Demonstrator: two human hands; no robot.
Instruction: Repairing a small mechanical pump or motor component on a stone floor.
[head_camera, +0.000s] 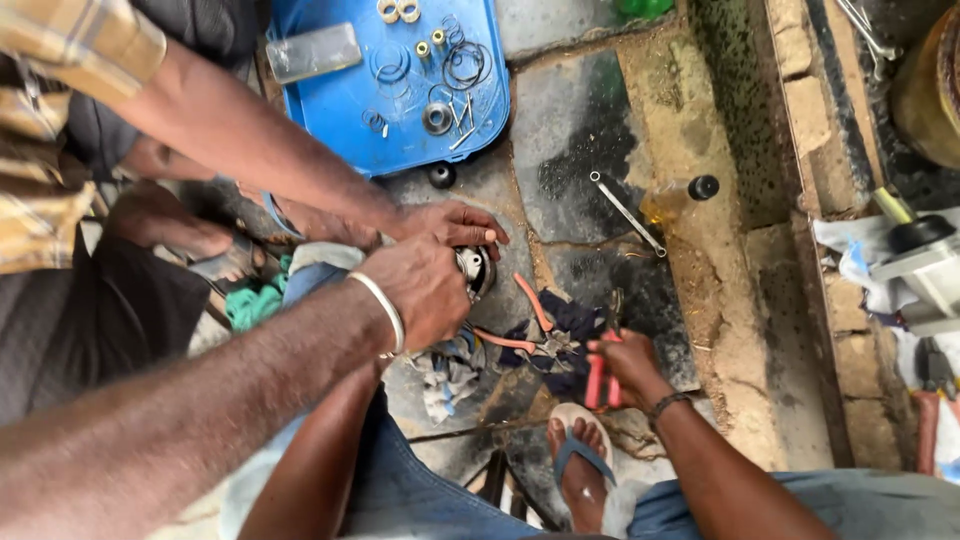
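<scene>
Head view: right hand (628, 366) clamped around red-handled pliers (604, 362), long axis upright, jaws toward frame top.

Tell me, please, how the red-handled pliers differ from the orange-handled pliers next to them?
The red-handled pliers are gripped in the right hand, while the orange-handled pliers lie loose, held by no one. The red-handled pliers' handles sit close together; the orange-handled pliers' handles are spread wide. Both are pliers with coated handles, near the dark rag.
</scene>
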